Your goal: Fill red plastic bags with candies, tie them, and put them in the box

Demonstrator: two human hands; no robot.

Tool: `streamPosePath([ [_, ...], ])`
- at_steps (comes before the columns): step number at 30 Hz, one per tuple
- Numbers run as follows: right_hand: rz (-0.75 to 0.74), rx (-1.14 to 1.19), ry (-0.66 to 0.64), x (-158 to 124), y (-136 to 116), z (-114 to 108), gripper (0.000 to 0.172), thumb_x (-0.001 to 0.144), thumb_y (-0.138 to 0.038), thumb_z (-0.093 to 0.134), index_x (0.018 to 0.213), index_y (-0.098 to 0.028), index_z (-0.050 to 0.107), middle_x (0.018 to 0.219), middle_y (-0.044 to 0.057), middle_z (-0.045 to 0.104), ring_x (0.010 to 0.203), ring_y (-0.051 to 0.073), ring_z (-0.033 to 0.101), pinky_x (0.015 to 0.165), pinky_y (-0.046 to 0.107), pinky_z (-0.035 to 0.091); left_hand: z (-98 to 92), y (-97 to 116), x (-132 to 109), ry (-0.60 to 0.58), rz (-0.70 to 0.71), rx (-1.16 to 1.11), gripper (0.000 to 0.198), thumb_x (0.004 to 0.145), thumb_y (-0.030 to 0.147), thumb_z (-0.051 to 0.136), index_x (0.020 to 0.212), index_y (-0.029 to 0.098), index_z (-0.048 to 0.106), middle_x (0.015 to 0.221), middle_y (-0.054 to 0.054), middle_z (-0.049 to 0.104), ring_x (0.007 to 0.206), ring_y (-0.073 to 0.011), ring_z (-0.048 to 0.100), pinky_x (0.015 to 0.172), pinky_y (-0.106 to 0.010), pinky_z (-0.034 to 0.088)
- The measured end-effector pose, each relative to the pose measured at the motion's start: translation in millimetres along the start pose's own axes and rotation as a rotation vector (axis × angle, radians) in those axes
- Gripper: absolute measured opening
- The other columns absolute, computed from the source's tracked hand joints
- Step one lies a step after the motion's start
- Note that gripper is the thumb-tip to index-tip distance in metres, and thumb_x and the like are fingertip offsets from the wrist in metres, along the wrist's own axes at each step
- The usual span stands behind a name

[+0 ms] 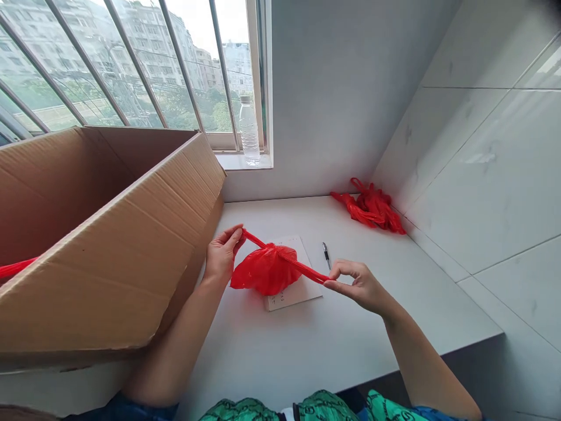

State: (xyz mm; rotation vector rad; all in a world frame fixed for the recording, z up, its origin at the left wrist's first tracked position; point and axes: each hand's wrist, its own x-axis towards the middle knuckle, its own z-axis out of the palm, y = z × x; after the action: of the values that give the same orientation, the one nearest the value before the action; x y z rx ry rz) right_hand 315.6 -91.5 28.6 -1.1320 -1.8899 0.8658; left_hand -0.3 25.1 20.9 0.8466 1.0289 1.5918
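Note:
A red plastic carrier bag [265,270] hangs bunched in the middle, its body resting over a sheet of paper [298,290] on the white counter [280,351]. Its two handles stretch out to either side. My left hand [223,255] pinches the handle end on the left, next to the cardboard box wall. My right hand [355,286] holds the other handle between thumb and fingers. A black-and-silver pen [326,255] lies just beyond the paper, untouched by either hand.
A large open cardboard box [109,234] stands on the left, with a red strip [15,268] showing inside it. A heap of red plastic bags [372,207] lies in the far corner. A plastic water bottle [249,131] stands on the barred window's sill. Tiled wall runs along the right.

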Motion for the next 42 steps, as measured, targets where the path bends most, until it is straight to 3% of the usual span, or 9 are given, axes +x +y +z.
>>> streamPosePath([
  [3,0.127,0.109,-0.099,-2.2,20.4,-6.1,0.04,0.1,-0.05,0.046,0.091,-0.02,0.071,0.091,0.006,0.067,0.084,0.019,0.066,0.08,0.034,0.054,-25.3,0.6,-10.5,-0.087,0.038,0.224,0.064,0.077,0.043,0.077,0.133,0.019,0.055,0.101,-0.007,0.073,0.094,-0.0189,0.068,0.098,-0.042,0.052],
  [6,0.161,-0.127,0.044,3.7,35.1,-2.2,0.039,0.096,-0.051,0.05,0.118,-0.024,0.066,0.12,0.01,0.065,0.105,0.024,0.066,0.086,0.04,0.056,-41.7,10.9,-28.4,-0.149,0.071,0.549,0.076,0.088,0.057,0.059,0.15,0.021,0.034,0.126,-0.013,0.066,0.118,-0.0263,0.062,0.104,-0.048,0.047],
  [9,-0.036,-0.392,0.001,24.7,37.3,21.6,0.068,0.088,-0.05,0.064,0.149,-0.027,0.041,0.152,0.012,0.043,0.135,0.03,0.047,0.103,0.048,0.049,-34.3,15.8,-44.3,-0.342,0.055,0.928,0.063,0.093,0.064,0.044,0.14,0.024,0.052,0.146,-0.011,0.051,0.136,-0.0311,0.047,0.111,-0.047,0.04],
  [12,-0.263,-0.477,-0.119,58.3,34.0,56.3,0.088,0.089,-0.053,0.062,0.159,-0.024,0.018,0.162,0.014,0.027,0.149,0.03,0.027,0.121,0.055,0.024,-10.6,6.1,-51.9,-0.582,0.17,1.151,0.05,0.096,0.06,0.04,0.124,0.028,0.066,0.144,-0.006,0.054,0.133,-0.0301,0.05,0.107,-0.045,0.044],
  [16,-0.246,-0.448,-0.157,92.2,41.0,90.0,0.087,0.091,-0.06,0.055,0.159,-0.02,0.017,0.159,0.015,0.033,0.15,0.027,0.024,0.122,0.053,0.02,2.7,-25.4,-48.7,-0.62,0.479,1.31,0.04,0.099,0.046,0.042,0.123,0.023,0.063,0.142,-0.009,0.056,0.132,-0.0279,0.05,0.113,-0.048,0.037],
  [20,-0.168,-0.458,-0.182,93.5,57.5,104.3,0.082,0.093,-0.062,0.05,0.157,-0.019,0.024,0.158,0.014,0.037,0.15,0.027,0.025,0.122,0.054,0.021,-13.9,-57.1,-44.7,-0.598,0.594,1.353,0.045,0.102,0.041,0.036,0.138,0.019,0.052,0.153,-0.011,0.043,0.144,-0.0251,0.038,0.118,-0.046,0.033],
  [25,-0.166,-0.545,-0.164,86.5,70.6,114.9,0.078,0.095,-0.06,0.048,0.156,-0.017,0.028,0.158,0.015,0.035,0.15,0.027,0.025,0.122,0.054,0.02,-26.1,-75.3,-44.7,-0.608,0.59,1.431,0.05,0.104,0.041,0.031,0.146,0.019,0.045,0.157,-0.011,0.038,0.149,-0.0238,0.029,0.122,-0.048,0.024],
  [34,-0.233,-0.632,-0.098,85.5,83.1,125.5,0.076,0.095,-0.056,0.051,0.155,-0.014,0.03,0.156,0.018,0.038,0.149,0.031,0.027,0.121,0.055,0.023,-29.4,-84.5,-40.5,-0.652,0.529,1.299,0.053,0.103,0.043,0.032,0.15,0.021,0.04,0.156,-0.009,0.04,0.149,-0.022,0.028,0.124,-0.043,0.021],
  [42,-0.22,-0.502,-0.108,82.1,71.2,110.9,0.082,0.089,-0.054,0.061,0.155,-0.017,0.028,0.158,0.019,0.034,0.147,0.032,0.031,0.12,0.057,0.023,-25.2,-69.3,-47.9,-0.624,0.524,1.123,0.041,0.1,0.038,0.04,0.133,0.022,0.058,0.145,-0.008,0.053,0.139,-0.025,0.043,0.119,-0.045,0.029],
])
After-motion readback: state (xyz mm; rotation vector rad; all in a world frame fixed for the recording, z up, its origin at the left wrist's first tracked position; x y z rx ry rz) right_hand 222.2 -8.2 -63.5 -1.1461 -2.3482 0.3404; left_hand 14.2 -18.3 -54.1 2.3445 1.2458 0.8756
